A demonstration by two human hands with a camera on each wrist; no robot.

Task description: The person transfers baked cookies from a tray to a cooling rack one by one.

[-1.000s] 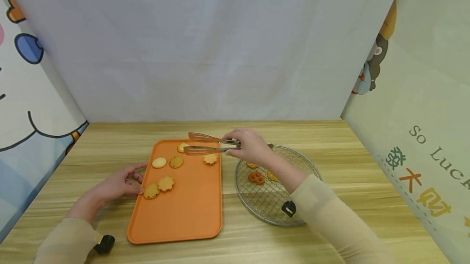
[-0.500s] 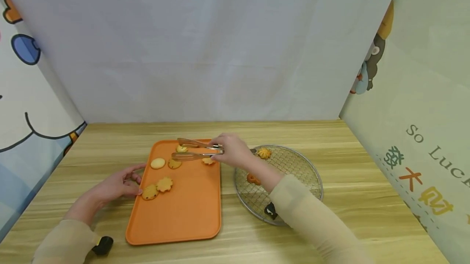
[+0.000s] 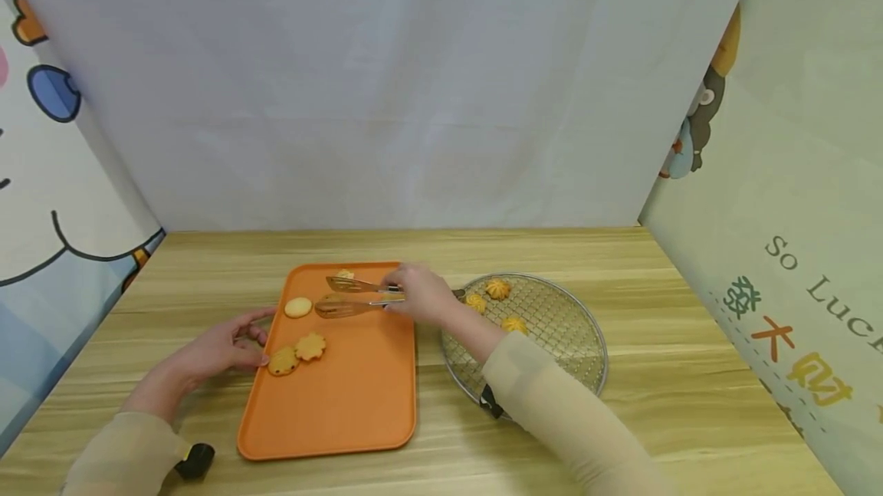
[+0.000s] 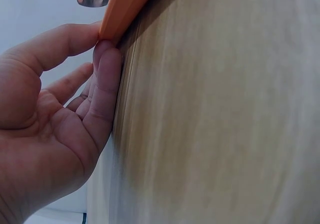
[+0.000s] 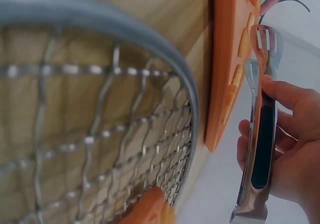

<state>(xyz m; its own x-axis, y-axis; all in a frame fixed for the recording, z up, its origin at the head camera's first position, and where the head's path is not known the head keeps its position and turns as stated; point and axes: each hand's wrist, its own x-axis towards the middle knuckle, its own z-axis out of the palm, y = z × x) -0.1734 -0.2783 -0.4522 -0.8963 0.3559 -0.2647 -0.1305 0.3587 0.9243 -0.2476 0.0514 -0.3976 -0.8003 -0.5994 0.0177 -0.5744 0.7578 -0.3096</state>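
My right hand (image 3: 422, 293) holds metal serving tongs (image 3: 345, 309) by the handle. Their slotted ends stand apart over the back of the orange tray (image 3: 345, 408), partly covering the biscuits below. In the right wrist view nothing shows between the tong ends (image 5: 266, 43). At the tray's left rim, my left hand (image 3: 217, 346) pinches the edge between thumb and finger, as the left wrist view shows. On the tray lie a pale round biscuit (image 3: 298, 307), a flower-shaped biscuit (image 3: 311, 346) and a dotted biscuit (image 3: 283, 361) touching it.
To the tray's right is a round wire rack (image 3: 562, 343) bearing swirled cookies (image 3: 498, 287); my right forearm crosses over it. Both sit on a wood-grain table (image 3: 662, 343). A pale curtain (image 3: 414, 97) hangs behind, with printed panels (image 3: 807, 197) at the sides.
My right hand has moved left and slightly toward me with the tongs, which now hang lower over the tray. The forearm has uncovered swirled cookies and hidden the pretzel. My left hand stays put.
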